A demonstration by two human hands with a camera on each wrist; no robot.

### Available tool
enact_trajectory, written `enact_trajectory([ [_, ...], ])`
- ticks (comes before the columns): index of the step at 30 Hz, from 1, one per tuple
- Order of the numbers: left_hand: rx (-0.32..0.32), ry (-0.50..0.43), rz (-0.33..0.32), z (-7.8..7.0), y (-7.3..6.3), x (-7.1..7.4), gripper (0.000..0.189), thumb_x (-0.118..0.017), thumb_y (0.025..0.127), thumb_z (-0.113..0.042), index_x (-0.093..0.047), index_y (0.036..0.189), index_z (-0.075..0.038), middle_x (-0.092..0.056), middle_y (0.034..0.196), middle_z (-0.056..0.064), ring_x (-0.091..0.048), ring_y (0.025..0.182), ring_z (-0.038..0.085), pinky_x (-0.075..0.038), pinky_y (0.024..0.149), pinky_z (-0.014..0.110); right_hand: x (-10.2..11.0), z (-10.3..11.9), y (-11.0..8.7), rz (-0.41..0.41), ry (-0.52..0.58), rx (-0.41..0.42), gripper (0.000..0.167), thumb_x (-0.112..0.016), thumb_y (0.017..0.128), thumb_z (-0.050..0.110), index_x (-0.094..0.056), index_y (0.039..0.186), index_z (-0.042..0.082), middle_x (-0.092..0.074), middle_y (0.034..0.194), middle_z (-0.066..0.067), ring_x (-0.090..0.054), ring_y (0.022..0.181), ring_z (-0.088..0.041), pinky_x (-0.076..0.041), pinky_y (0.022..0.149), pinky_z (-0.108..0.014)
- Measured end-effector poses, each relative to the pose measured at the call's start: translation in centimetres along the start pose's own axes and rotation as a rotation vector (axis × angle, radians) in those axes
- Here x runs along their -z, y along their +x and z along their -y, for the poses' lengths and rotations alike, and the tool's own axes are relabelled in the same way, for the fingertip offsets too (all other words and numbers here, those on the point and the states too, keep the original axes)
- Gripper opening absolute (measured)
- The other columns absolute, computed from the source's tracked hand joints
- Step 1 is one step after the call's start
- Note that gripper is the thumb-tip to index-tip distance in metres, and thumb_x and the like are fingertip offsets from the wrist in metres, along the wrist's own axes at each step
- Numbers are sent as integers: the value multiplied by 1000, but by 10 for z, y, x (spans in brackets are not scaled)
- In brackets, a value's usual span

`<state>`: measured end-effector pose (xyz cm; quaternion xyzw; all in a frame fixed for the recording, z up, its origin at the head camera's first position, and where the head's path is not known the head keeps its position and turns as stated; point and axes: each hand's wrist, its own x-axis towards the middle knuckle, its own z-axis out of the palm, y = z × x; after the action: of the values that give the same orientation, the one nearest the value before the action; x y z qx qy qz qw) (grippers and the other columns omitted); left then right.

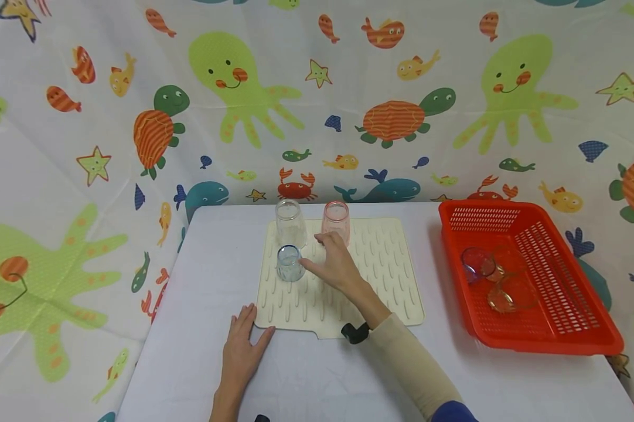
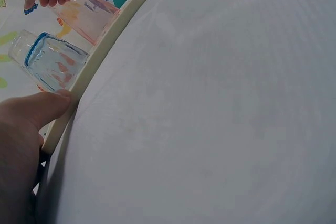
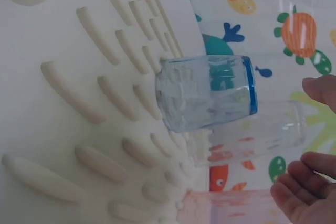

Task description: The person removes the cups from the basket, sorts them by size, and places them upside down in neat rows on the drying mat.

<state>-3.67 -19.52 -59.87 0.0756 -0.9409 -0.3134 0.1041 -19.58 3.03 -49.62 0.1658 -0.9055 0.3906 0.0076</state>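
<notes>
On the cream ridged drying mat (image 1: 380, 287) stand a small blue-rimmed glass (image 1: 290, 266), a clear glass (image 1: 289, 220) behind it and a pink glass (image 1: 336, 215) at the back. My right hand (image 1: 338, 264) hovers over the mat among the glasses, thumb and fingers apart and nothing between them. In the right wrist view its fingertips (image 3: 302, 182) are near the tops of the glasses, and the blue rim (image 3: 251, 85) faces up. The mat's front left corner is where my left hand (image 1: 242, 346) rests, fingers extended and thumb (image 2: 50, 106) against the edge.
A red plastic basket (image 1: 538, 343) sits on the table to the right of the mat. Inside are a purple-tinted glass (image 1: 474, 266) and an amber one (image 1: 501, 300). Behind the white table (image 1: 211, 264) hangs a curtain (image 1: 306, 47) printed with sea animals.
</notes>
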Motion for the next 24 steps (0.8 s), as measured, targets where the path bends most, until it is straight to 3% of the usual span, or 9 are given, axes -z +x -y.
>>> enact_trajectory([
  [24, 14, -16, 17, 1, 1, 0, 73, -80, 86, -35, -52, 142, 2, -51, 151, 17, -40, 147, 34, -19, 130, 44, 37, 6, -12, -90, 0, -37, 67, -79, 84, 41, -56, 136, 6, -55, 135, -12, -55, 123, -27, -54, 107, -44],
])
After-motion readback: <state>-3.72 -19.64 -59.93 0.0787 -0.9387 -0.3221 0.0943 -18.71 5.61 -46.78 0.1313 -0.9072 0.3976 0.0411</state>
